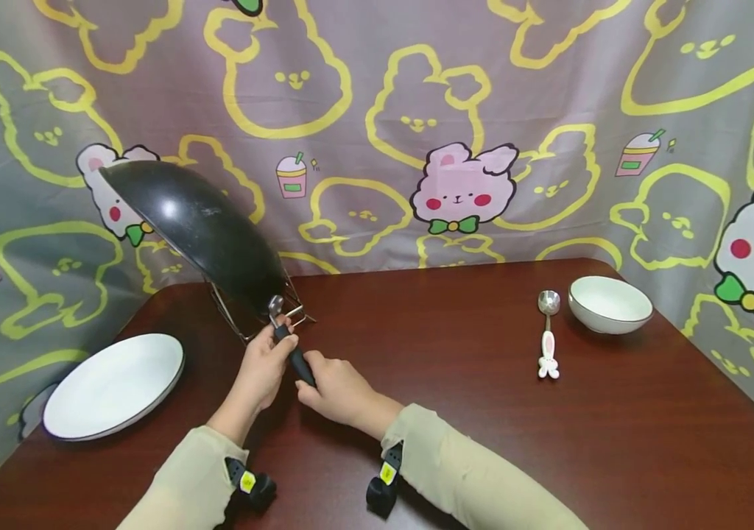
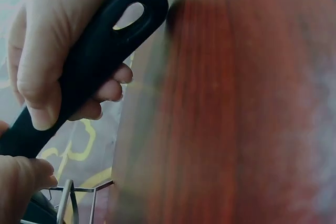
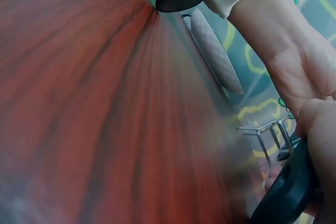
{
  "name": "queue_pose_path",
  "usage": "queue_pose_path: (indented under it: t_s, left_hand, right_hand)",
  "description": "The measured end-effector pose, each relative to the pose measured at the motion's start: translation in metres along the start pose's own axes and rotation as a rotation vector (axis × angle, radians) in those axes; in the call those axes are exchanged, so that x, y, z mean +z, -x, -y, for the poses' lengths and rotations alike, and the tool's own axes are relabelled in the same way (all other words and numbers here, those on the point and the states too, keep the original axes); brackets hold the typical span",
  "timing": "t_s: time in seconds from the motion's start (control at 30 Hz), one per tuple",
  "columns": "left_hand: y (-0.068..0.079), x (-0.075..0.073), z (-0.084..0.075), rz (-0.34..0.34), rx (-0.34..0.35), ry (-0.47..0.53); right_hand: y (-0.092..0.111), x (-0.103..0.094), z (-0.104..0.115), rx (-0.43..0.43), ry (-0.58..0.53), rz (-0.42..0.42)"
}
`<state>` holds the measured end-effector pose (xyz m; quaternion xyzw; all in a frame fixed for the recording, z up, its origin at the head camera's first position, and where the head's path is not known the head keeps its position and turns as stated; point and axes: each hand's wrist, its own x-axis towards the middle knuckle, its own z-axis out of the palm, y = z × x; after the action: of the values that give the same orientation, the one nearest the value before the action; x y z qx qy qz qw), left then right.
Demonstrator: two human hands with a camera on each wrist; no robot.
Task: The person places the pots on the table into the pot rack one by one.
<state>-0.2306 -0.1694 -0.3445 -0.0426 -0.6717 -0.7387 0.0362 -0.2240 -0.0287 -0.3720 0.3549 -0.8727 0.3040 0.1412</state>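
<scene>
A black wok (image 1: 205, 228) is tilted up on its side at the left, its dark rounded underside showing and its inside hidden. It overlaps a wire rack (image 1: 227, 313) standing on the table. My left hand (image 1: 261, 372) grips the wok's black handle (image 2: 94, 72) close to the metal joint. Farther down, my right hand (image 1: 340, 390) holds the same handle near its end; the left wrist view shows those fingers wrapped round it just below the hanging hole. In the right wrist view both hands meet along the handle (image 3: 289, 187).
A white plate (image 1: 115, 386) lies on the brown table (image 1: 456, 346) left of my arms. Far right are a white bowl (image 1: 609, 305) and a metal spoon (image 1: 548, 335) with a rabbit-shaped handle. A patterned curtain (image 1: 364, 147) hangs behind the table.
</scene>
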Motion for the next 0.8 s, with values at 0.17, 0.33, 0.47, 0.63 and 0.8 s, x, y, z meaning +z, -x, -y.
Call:
queue_pose_path:
  t_s: [0.17,0.33,0.47,0.63,0.8]
  left_hand:
    - [-0.003,-0.003,0.001,0.012,0.003,-0.015]
    - [-0.005,-0.003,-0.001,-0.002,-0.002,-0.009]
    - [-0.002,-0.004,-0.005,-0.037,-0.045,-0.006]
    - [0.019,-0.003,-0.012,-0.091,-0.021,-0.295]
    - [0.052,0.001,-0.026,-0.238,0.346,-0.69]
  right_hand:
    - [-0.002,0.003,0.003,0.043,0.008,0.018]
    - [-0.005,0.004,0.004,0.082,-0.027,0.035]
    - [-0.005,0.003,0.005,0.102,-0.09,0.057]
    - [0.01,-0.024,0.002,0.115,-0.18,0.021]
    - [0.037,-0.081,-0.007,0.032,-0.088,-0.127]
